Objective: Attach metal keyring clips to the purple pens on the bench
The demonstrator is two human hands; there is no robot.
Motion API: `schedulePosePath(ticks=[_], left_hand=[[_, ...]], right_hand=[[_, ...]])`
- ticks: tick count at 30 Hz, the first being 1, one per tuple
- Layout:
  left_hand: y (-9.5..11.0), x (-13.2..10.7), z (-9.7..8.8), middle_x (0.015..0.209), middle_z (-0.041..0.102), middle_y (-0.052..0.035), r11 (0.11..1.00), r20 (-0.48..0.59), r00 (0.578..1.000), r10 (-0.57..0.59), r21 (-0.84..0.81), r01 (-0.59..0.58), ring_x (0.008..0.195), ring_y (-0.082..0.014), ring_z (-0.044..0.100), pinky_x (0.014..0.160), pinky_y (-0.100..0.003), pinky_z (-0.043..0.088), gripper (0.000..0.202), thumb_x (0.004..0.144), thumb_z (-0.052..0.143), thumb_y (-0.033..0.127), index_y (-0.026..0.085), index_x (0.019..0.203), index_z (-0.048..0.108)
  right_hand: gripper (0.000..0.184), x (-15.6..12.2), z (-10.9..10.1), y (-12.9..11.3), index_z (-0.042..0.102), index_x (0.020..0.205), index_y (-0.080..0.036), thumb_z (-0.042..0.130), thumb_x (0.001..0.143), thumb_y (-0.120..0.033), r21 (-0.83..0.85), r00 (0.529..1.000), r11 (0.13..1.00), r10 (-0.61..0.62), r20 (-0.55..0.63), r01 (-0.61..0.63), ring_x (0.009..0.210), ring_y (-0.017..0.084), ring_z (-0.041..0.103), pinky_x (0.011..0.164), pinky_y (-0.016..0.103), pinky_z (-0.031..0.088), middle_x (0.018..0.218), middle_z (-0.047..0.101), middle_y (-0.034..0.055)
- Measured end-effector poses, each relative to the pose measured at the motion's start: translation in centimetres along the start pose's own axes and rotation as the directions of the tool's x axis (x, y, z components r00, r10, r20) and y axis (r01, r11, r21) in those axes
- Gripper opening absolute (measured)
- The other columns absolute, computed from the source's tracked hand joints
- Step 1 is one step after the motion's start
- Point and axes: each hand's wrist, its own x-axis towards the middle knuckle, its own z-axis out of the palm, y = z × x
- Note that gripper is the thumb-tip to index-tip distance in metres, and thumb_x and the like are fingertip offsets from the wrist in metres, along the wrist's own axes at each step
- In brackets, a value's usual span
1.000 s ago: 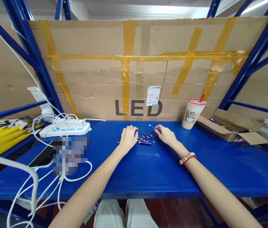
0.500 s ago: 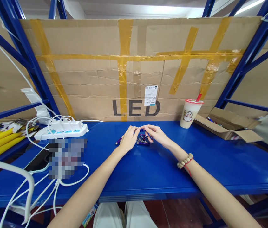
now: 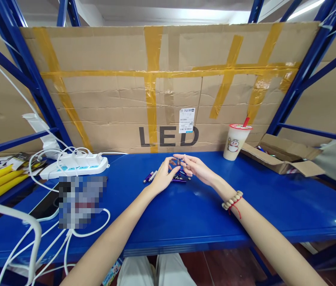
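My left hand and my right hand meet above the middle of the blue table, fingers bent inward. Between their fingertips is a small silver-and-dark pen part; its exact shape is partly hidden by the fingers. Below the hands lies a small pile of purple pen parts, with small shiny bits among them. Just left of my left hand, a purple tube with a silver end and a silver piece lie side by side on the table.
A lidded drink cup with a red straw stands back right, beside an open cardboard box holding pens. At left are a white power strip, a phone, cables and yellow packages. A large carton closes the back.
My fingers have shifted and opened somewhat around the small part, and my left thumb now shows. A silver piece beside the purple tube has come into view. The camera has moved slightly.
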Motion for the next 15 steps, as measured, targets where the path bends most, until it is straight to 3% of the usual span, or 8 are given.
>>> schedulePosePath(ticks=[4, 9, 15], left_hand=[[0.5, 0.0, -0.3, 0.092, 0.06, -0.0044, 0.997, 0.017, 1.0, 0.019, 0.078, -0.02, 0.084, -0.0146, 0.055, 0.068, -0.025, 0.043, 0.019, 0.086, 0.043, 0.03, 0.017, 0.089, 0.056], [0.7, -0.1, -0.5, 0.092, 0.063, -0.0024, 0.999, 0.002, 0.999, -0.037, -0.013, 0.037, 0.086, -0.0139, 0.058, 0.075, -0.025, 0.043, 0.018, 0.086, 0.043, 0.03, 0.019, 0.093, 0.054], [-0.5, 0.2, -0.3, 0.074, 0.062, -0.0013, 0.994, 0.003, 0.998, -0.065, -0.084, 0.065, 0.072, -0.0139, 0.058, 0.07, -0.026, 0.044, 0.02, 0.086, 0.04, 0.029, 0.017, 0.097, 0.052]], right_hand=[[0.05, 0.0, 0.0, 0.3, 0.052, 0.123, -0.022, 0.054, 0.08, -0.046, -0.087, 1.0, 0.996, 0.007, -0.002, -0.008, 0.045, 0.003, 0.035, 0.041, 0.018, 0.031, 0.067, 0.046, -0.0039], [0.053, 0.6, -0.8, 1.6, 0.058, 0.118, -0.017, 0.056, 0.076, -0.049, -0.269, 0.989, 0.963, -0.031, -0.143, -0.009, 0.043, 0.004, 0.043, 0.041, 0.018, 0.037, 0.067, 0.057, -0.0007], [0.059, 0.7, -1.0, 2.1, 0.056, 0.119, -0.016, 0.066, 0.068, -0.045, -0.413, 0.991, 0.909, -0.095, -0.09, 0.049, 0.045, 0.007, 0.048, 0.038, 0.019, 0.041, 0.069, 0.063, 0.0013]])
